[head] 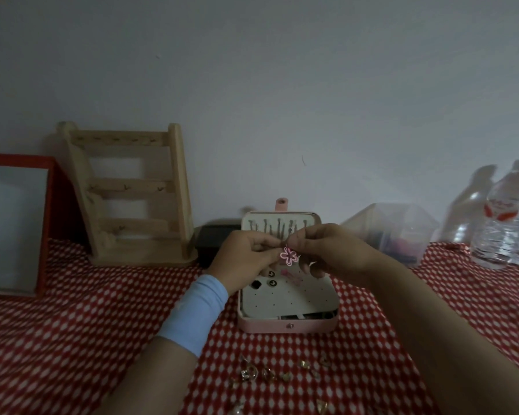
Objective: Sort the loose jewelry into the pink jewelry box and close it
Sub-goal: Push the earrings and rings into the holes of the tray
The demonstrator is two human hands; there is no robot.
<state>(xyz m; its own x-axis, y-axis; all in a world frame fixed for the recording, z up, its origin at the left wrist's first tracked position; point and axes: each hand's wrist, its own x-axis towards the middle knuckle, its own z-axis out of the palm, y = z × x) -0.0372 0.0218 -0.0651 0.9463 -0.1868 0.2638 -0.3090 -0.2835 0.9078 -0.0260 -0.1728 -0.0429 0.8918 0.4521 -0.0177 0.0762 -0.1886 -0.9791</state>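
From the head camera, the pink jewelry box [261, 326] is sitting open in the middle of the desk [72, 324], which is wearing a red cloth with white dots. The box's lid is standing upright at the back, showing a row of small hooks.

Both hands are meeting just above the box. The left hand [246, 253], with a light blue sleeve [195, 310] at the wrist, is pinching the pink flower earring [289, 255] from the left. The right hand [321, 250] is pinching it from the upper right, though the dim light is making the exact fingertip contact hard to judge. The earring is hanging in the air over the far half of the box, not touching the cream perforated panel [285, 301] below.

A few dark studs [271, 283] and small pink pieces [291, 275] are already lying on that panel. The loose jewelry [270, 372], gold-toned, is lying scattered on the cloth nearer the person.

A wooden jewelry stand [129, 193] is standing against the wall at the left, beside a red-framed board [12, 223]. A black box [216, 241] is sitting behind the left hand, and a clear plastic container [396, 232] and a water bottle [504, 217] are standing at the right.
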